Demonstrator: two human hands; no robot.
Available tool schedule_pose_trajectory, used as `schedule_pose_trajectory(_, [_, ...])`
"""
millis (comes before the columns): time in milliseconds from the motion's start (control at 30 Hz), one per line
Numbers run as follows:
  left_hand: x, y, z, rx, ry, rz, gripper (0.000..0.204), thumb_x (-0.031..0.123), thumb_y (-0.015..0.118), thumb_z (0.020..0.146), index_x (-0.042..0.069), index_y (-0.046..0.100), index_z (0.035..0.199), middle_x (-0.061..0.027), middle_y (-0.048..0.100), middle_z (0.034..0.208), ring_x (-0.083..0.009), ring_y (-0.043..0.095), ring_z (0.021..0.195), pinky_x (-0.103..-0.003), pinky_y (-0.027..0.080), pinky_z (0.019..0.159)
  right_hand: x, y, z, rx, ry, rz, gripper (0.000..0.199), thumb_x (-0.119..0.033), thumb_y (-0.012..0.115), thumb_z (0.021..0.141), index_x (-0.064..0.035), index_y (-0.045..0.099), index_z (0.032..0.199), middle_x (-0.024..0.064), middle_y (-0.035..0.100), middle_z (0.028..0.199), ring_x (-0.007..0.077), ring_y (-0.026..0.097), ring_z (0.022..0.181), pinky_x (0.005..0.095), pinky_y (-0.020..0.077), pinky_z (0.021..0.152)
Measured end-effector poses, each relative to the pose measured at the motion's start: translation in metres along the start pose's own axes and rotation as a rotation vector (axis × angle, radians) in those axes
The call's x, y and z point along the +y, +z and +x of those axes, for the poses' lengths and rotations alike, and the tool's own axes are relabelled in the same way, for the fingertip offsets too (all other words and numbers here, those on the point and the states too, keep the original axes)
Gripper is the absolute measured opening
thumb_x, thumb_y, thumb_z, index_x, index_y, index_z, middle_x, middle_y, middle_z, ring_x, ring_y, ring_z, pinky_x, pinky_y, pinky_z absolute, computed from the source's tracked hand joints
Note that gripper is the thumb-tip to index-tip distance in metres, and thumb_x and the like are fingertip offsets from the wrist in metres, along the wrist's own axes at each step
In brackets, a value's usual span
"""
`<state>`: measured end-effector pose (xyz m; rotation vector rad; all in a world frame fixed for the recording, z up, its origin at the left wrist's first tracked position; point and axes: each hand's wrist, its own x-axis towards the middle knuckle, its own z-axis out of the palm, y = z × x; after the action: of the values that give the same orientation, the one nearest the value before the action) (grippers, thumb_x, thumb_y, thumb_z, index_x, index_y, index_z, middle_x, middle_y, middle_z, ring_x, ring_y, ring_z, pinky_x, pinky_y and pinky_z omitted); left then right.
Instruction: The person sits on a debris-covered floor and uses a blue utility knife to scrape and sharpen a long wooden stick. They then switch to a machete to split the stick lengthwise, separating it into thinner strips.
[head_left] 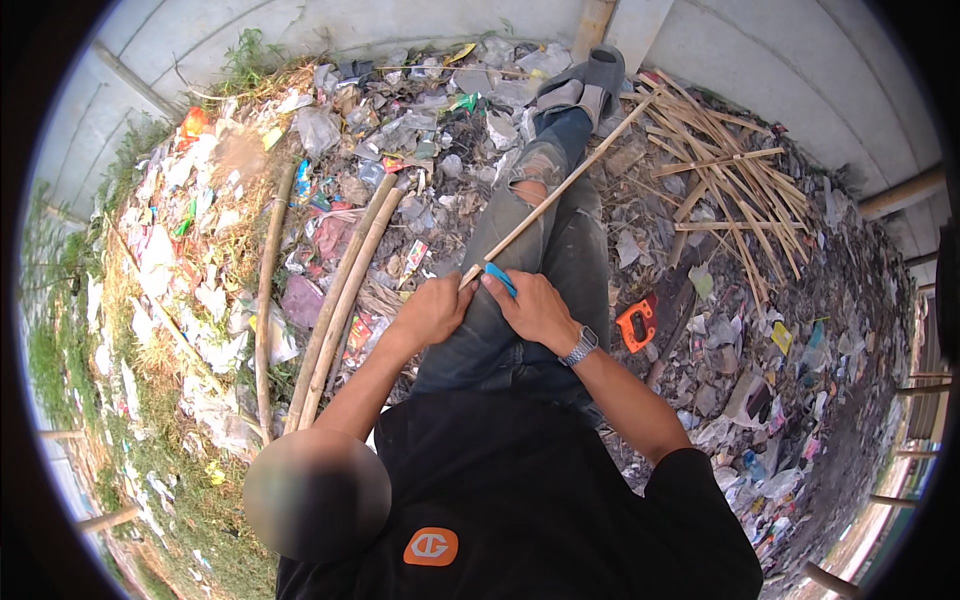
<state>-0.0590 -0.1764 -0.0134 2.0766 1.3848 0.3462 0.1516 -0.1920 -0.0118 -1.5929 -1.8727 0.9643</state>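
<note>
I sit on the ground with my legs in torn jeans (560,250) stretched out ahead. A long thin bamboo strip (560,190) lies along my leg, running from my hands up toward my grey shoes (590,80). My left hand (432,312) grips the near end of the strip. Close beside it, my right hand (535,310), with a watch on the wrist, holds a blue-handled knife (500,278) against that same end.
A pile of split bamboo strips (725,175) lies to the right of my legs. Thick bamboo poles (340,300) lie on the left. An orange-handled tool (636,325) rests by my right thigh. Plastic litter (400,150) covers the ground, with a concrete wall (760,50) beyond.
</note>
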Motion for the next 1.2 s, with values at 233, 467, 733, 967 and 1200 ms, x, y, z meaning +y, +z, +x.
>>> schedule_pose_trajectory(233, [0.002,0.005,-0.012,0.031,0.007,0.099,0.033,0.026,0.056,0.104,-0.006,0.055,0.099,-0.0343,0.061,0.072,-0.0538,0.063,0.074,-0.061,0.048,0.067,0.001,0.002,-0.002,-0.005,0.04,-0.1,0.063,-0.055,0.053,0.103,0.0008,0.067,0.076,0.0272,0.065,0.068,0.0491,0.066,0.072,0.0557,0.0521,0.066])
schedule_pose_trajectory(467, [-0.018,-0.034,-0.074,-0.032,-0.056,0.214,0.031,0.024,0.056,0.102,-0.007,0.055,0.108,-0.0321,0.065,0.074,-0.0517,0.066,0.073,-0.059,0.053,0.068,0.006,0.005,0.0,0.001,0.161,-0.053,0.066,-0.058,0.052,0.103,0.0009,0.067,0.076,0.0278,0.066,0.071,0.0496,0.066,0.074,0.0565,0.0521,0.067])
schedule_pose_trajectory(733, [-0.049,-0.076,-0.186,-0.082,-0.173,0.28,0.027,0.022,0.063,0.096,-0.002,0.055,0.106,-0.0288,0.065,0.071,-0.0502,0.066,0.071,-0.057,0.052,0.066,0.062,-0.044,0.025,0.177,0.167,-0.202,0.067,-0.061,0.052,0.102,0.0008,0.066,0.08,0.0273,0.062,0.068,0.0483,0.064,0.071,0.0541,0.0479,0.063])
schedule_pose_trajectory(967, [-0.034,-0.049,-0.138,0.011,-0.143,0.162,0.038,0.037,0.062,0.101,0.0,0.057,0.099,-0.0264,0.065,0.069,-0.0495,0.066,0.071,-0.057,0.052,0.067,0.058,-0.065,0.036,0.227,0.107,-0.224,0.067,-0.061,0.054,0.101,-0.0001,0.064,0.074,0.027,0.064,0.068,0.0477,0.065,0.071,0.0548,0.049,0.062])
schedule_pose_trajectory(1200, [-0.002,-0.012,-0.066,0.06,-0.179,0.055,0.048,0.044,0.061,0.1,-0.004,0.063,0.101,-0.0299,0.066,0.071,-0.0512,0.068,0.073,-0.057,0.054,0.072,0.005,-0.014,-0.008,-0.042,0.047,-0.259,0.063,-0.057,0.056,0.1,-0.0012,0.066,0.073,0.0253,0.066,0.068,0.0471,0.067,0.07,0.0558,0.052,0.064])
